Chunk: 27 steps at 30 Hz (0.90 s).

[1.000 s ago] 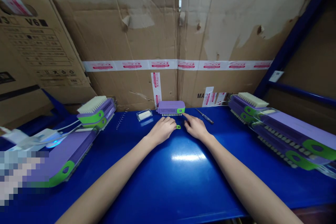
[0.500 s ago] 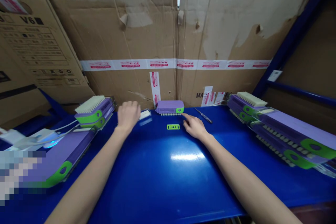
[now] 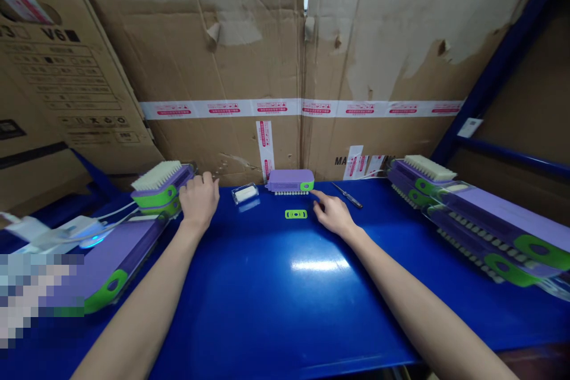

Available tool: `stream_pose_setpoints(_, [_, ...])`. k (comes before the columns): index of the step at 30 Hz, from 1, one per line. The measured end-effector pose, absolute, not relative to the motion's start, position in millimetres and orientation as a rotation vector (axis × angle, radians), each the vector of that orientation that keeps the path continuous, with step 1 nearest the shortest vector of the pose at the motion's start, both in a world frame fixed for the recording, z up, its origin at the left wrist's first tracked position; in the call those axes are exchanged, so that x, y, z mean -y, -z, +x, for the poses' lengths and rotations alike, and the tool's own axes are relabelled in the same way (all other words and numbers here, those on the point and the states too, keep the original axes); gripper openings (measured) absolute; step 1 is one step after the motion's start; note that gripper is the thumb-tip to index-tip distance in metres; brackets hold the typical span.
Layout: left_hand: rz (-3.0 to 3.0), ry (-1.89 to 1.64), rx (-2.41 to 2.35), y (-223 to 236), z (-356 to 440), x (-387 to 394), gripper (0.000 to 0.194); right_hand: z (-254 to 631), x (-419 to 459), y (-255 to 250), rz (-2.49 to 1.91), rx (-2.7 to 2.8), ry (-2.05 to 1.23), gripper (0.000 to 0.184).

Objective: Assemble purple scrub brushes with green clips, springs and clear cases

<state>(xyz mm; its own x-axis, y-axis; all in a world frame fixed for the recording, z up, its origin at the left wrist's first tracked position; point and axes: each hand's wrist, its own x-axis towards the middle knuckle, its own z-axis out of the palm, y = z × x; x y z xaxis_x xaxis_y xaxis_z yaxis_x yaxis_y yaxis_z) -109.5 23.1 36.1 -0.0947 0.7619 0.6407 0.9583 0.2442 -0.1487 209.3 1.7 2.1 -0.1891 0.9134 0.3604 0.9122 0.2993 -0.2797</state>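
At the left, my left hand (image 3: 199, 200) is held with bent fingers beside the stacked brushes (image 3: 155, 190), over the spot where a line of small shiny pieces lay. Its fingertips are hidden, and whatever they hold cannot be made out. My right hand (image 3: 333, 214) rests on the blue table, index finger stretched out and the others curled, holding nothing visible. That fingertip is at the green end of a purple brush (image 3: 289, 178) lying bristles down. A flat green plate with cutouts (image 3: 296, 214) lies between the hands.
A clear case with a white block (image 3: 246, 193) is left of the brush. A screwdriver (image 3: 350, 196) lies at the right. More purple brushes (image 3: 512, 214) are stacked far right. A white power strip (image 3: 66, 234) with cables stands left; cardboard (image 3: 222, 71) backs the table.
My left hand has left the green plate on the table and moved left, past the clear case, to the small pieces. My right hand has stayed by the brush.
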Motion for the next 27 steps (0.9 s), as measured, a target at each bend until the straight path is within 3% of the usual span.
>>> stream_pose_setpoints(10, [-1.998,0.500,0.740,-21,-39,-6,0.029,186,15,-9,-1.436,2.151,0.361,0.058])
stream_pose_setpoints(13, [-2.039,0.574,0.574,-14,-17,3,0.029,185,17,-9,-1.337,2.224,0.368,0.045])
stream_pose_setpoints(21, [-2.028,0.801,0.630,0,-3,9,0.036,189,11,-7,-1.383,2.054,0.028,0.026])
stream_pose_setpoints(27, [-2.094,0.741,0.574,-3,5,12,0.020,185,7,-4,-1.259,1.592,-0.460,0.027])
